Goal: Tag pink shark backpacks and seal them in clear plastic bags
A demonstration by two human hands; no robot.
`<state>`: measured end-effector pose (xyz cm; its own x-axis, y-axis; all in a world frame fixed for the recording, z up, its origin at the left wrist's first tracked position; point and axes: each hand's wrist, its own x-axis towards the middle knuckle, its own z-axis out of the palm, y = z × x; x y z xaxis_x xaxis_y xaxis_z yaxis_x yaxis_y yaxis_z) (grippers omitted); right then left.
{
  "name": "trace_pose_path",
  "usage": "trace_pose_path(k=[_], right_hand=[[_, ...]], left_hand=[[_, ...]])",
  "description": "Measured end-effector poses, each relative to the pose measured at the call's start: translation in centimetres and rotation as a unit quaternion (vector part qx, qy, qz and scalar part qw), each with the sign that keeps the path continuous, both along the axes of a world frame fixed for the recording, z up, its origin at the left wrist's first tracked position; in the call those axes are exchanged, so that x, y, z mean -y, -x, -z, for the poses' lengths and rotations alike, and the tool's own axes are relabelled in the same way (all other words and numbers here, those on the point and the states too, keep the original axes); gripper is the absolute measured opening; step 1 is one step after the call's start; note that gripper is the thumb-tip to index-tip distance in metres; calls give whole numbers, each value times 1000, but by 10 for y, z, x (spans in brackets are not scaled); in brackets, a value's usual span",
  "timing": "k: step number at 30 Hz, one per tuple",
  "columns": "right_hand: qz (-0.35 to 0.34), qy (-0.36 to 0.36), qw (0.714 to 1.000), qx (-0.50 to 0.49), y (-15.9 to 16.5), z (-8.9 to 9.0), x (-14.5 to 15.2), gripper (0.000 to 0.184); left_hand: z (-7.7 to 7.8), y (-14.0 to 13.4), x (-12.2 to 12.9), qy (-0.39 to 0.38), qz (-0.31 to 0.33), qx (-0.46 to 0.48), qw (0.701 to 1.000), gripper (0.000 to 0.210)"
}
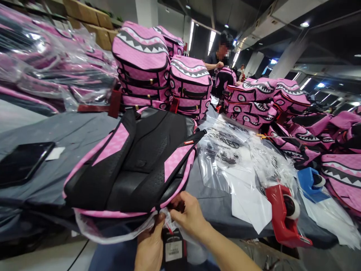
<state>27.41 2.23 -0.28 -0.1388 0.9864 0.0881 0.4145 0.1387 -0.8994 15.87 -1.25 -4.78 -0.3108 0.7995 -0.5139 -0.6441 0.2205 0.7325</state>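
Observation:
A pink and black backpack (pixel 141 162) lies with its shoulder straps facing up and its near edge toward me. Along that edge hangs a clear plastic bag (pixel 109 237). My left hand (pixel 150 241) is closed on the bag's gathered plastic, thumb on top, just below the backpack's edge. Beside it, my right hand (pixel 190 216) pinches the same plastic close to the pink trim; its fingertips are partly hidden. Between and below my hands dangles a dark hang tag (pixel 173 250) with a white barcode label and a bit of red.
Stacked pink backpacks (pixel 143 64) stand behind, with bagged ones (pixel 56 67) at left. Printed clear bags (pixel 222 150), a red tape dispenser (pixel 282 214) and a blue one (pixel 311 184) lie right. A dark tablet-like device (pixel 25 162) rests left. Another person (pixel 218 56) works beyond.

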Motion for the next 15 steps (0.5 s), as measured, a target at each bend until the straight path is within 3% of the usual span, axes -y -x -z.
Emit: trace_pose_path(k=[3, 6, 10, 13, 15], right_hand=[[27, -78, 996, 40, 2, 8, 6, 16], [-32, -66, 996, 45, 5, 12, 13, 10], [-90, 20, 995, 33, 8, 5, 13, 33], [-132, 132, 982, 35, 9, -8, 4, 40], [-162, 155, 971, 79, 7, -17, -1, 41]], left_hand=[[1, -1, 3, -13, -17, 4, 1000, 70], [6, -1, 4, -19, -15, -2, 1000, 72], [16, -2, 1, -13, 0, -37, 999, 73], [19, -2, -1, -12, 17, -60, 998, 71], [18, 1, 4, -16, 33, -71, 997, 69]])
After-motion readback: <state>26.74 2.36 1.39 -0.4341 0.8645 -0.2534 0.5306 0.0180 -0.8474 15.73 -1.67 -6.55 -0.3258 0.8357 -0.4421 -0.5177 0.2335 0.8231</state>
